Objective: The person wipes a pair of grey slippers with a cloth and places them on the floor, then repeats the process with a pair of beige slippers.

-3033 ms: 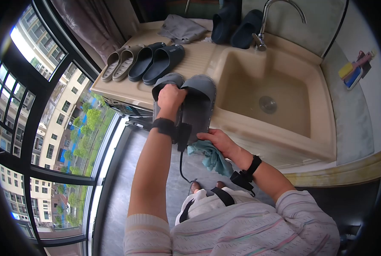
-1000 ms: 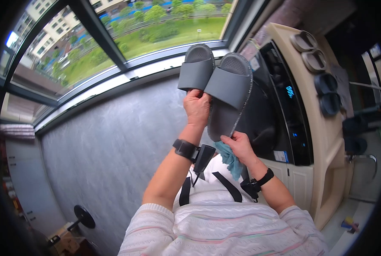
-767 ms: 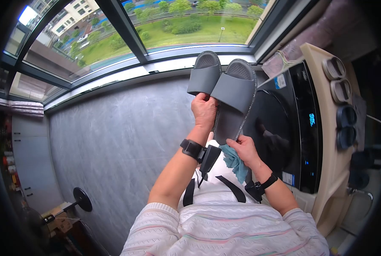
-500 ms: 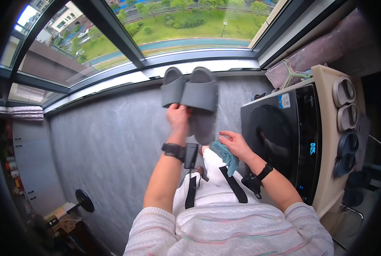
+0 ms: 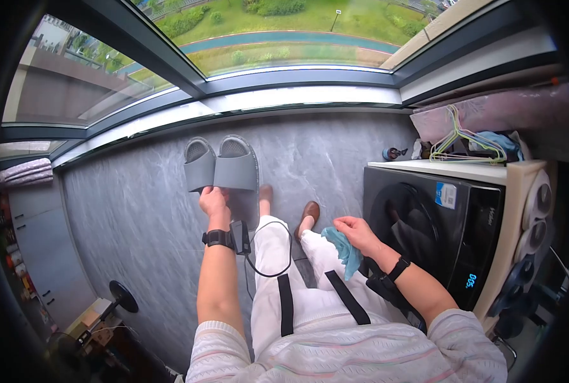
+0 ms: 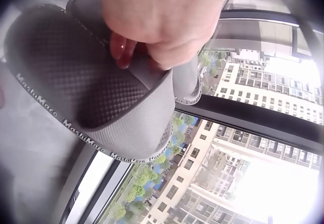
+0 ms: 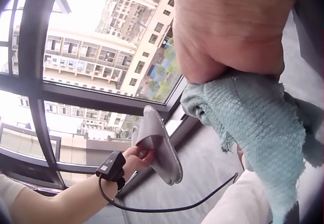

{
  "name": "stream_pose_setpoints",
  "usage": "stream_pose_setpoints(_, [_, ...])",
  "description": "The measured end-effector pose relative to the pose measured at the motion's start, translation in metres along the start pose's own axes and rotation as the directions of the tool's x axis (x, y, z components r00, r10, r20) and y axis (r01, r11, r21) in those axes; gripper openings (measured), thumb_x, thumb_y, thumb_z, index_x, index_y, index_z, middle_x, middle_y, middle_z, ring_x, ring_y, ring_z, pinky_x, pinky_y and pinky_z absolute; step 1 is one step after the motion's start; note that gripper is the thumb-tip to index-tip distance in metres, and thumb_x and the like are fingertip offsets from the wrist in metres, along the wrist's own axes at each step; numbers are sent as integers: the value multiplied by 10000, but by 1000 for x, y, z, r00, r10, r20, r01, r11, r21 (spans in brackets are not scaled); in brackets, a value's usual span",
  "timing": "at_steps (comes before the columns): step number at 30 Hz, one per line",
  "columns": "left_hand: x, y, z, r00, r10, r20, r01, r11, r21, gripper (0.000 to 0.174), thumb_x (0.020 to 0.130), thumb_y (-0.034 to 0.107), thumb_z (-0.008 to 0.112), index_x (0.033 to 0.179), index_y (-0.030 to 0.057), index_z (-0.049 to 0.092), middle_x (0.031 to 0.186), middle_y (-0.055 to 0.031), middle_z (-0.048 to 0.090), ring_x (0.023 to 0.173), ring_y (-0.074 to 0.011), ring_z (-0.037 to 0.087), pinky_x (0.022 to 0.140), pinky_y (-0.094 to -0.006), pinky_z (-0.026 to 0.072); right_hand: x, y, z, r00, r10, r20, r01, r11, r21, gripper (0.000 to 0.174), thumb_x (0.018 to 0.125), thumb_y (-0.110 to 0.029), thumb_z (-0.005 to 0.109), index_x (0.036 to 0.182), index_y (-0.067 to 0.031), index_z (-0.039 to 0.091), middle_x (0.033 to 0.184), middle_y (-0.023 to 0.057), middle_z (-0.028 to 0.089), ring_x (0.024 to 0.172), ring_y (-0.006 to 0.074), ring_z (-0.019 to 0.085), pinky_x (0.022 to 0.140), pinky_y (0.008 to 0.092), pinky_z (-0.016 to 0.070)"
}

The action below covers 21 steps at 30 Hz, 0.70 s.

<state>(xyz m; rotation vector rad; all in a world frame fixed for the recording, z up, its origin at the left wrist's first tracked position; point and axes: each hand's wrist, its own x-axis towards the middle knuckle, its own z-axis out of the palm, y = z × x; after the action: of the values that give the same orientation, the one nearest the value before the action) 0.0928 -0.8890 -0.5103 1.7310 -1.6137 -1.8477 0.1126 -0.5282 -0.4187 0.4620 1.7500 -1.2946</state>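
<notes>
My left hand (image 5: 215, 202) grips a pair of grey slide slippers (image 5: 236, 167) by their straps, out in front of me over the floor. In the left wrist view the fingers curl under the strap edge of the nearer slipper (image 6: 76, 72), whose sole rim carries printed lettering; its mate is partly hidden behind it and the hand. My right hand (image 5: 359, 235) holds a crumpled teal cloth (image 5: 344, 250), apart from the slippers. The cloth (image 7: 253, 128) hangs down from the fingers in the right wrist view.
A black front-loading washing machine (image 5: 418, 210) stands on the right, with clothes hangers (image 5: 466, 143) behind it. More slippers (image 5: 534, 198) line the beige counter beside it. A window sill (image 5: 297, 97) runs along the front. At lower left there is a round black weight plate (image 5: 124, 296).
I have turned from the sink toward the window. The left hand has carried the slippers left and away from the right hand, which let go of them and keeps the cloth.
</notes>
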Motion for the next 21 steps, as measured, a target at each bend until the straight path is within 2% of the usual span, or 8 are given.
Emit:
stream_pose_setpoints(4, [54,-13,25,999,-36,0,36,999,-13,108,839,51,551,936,54,597,758,-31,619,576,-136,597,462,-232,443,26,-6,9,998,54,-19,-52,995,90,367,869,-283,576,1052,34,607,870,47,633,779,100,572,684,245,459])
stream_pose_setpoints(9, [126,-26,64,995,-104,-4,104,994,-23,148,833,42,551,969,74,600,767,-33,618,583,-141,592,485,-246,446,59,2,18,979,190,-79,-173,969,179,327,896,-253,555,1052,29,606,886,28,624,791,87,564,693,223,450])
stream_pose_setpoints(16, [212,-52,105,990,-143,-5,143,990,20,143,821,41,561,952,72,609,765,-27,615,605,-134,588,502,-245,446,102,11,58,930,366,-21,-342,887,310,316,905,-252,555,1070,14,600,908,19,621,792,71,558,705,220,454])
stream_pose_setpoints(20, [247,-64,118,994,-104,-18,105,992,67,156,805,27,559,939,57,632,760,-31,616,601,-123,575,511,-246,448,118,18,68,915,402,4,-386,874,295,278,909,-227,549,1050,6,604,867,28,628,753,81,576,687,229,475])
stream_pose_setpoints(21, [256,-67,120,999,-38,-8,39,986,161,152,799,27,566,928,51,642,756,-33,619,599,-123,574,510,-244,446,121,19,69,911,412,4,-396,872,289,277,909,-227,548,1048,7,604,859,27,627,752,81,576,682,229,477])
